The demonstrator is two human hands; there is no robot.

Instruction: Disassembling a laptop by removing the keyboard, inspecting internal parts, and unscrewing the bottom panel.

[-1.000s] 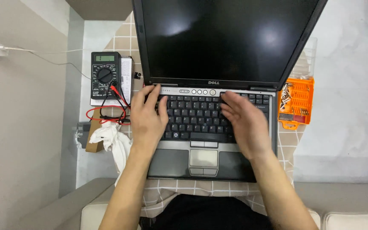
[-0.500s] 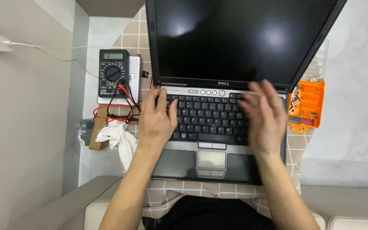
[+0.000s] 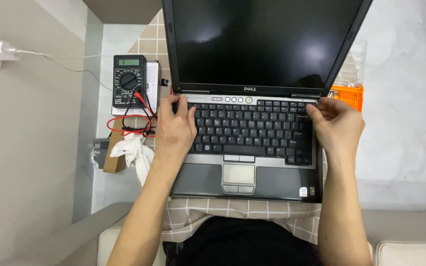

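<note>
Laptop [image 3: 252, 113] sits open on a checked cloth [image 3: 193, 216] over the desk [image 3: 410, 123], screen dark, directly before the person. Left hand [image 3: 173, 130] lies on the keyboard's left end, fingertips at the strip above the keys. Right hand [image 3: 336, 125] is at the keyboard's right end, fingertips curled at that strip's corner near the hinge. Neither grip closes around anything; both are loose and press against the laptop. Judged step: working the top edge of the keyboard area with both hands; any further move calls for even, light fingertip pressure. Multimeter [image 3: 129, 83] with red and black leads lies left of the laptop, orange case [image 3: 348, 96] right, white rag [image 3: 134, 152] near the left wrist.
</note>
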